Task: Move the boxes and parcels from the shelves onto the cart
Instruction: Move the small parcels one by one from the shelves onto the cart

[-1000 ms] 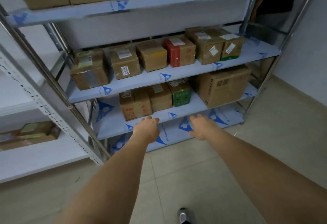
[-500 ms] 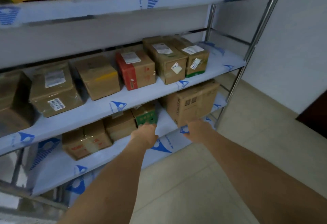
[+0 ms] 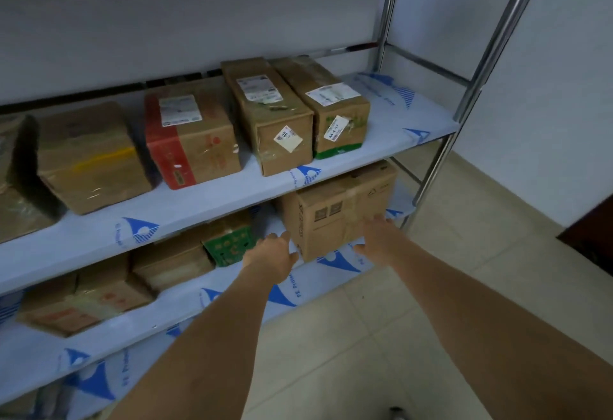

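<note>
Seen from the head camera, a person stands before a steel shelving rack (image 3: 428,184) and reaches both bare arms toward the large cardboard box (image 3: 338,210) at the right end of the lower shelf (image 3: 185,306), tucked under the lip of the shelf above. The left hand (image 3: 270,258) hovers with fingers loosely spread just off the box's near left corner, close to it but, as far as can be told, not yet touching. The right hand (image 3: 376,237) lies open, fingers straight, with its fingertips against or just at the box's front face near the taped seam; neither hand grips anything. The box lies straight ahead of both hands and between them, its long side running back into the shelf and to the right, so the coming move likely turns on each hand sliding to an opposite side before the box is drawn out toward the person. The right hand looks the nearer of the two. Just left of the box sits a small green box (image 3: 229,243), which leaves the left hand a narrow gap to work in. More parcels remain on the rack: a red-and-brown box (image 3: 192,141) and two tall labelled cartons (image 3: 268,111) on the shelf above. The cart is nowhere in view, so every parcel seen here is judged yet to be moved.
</note>
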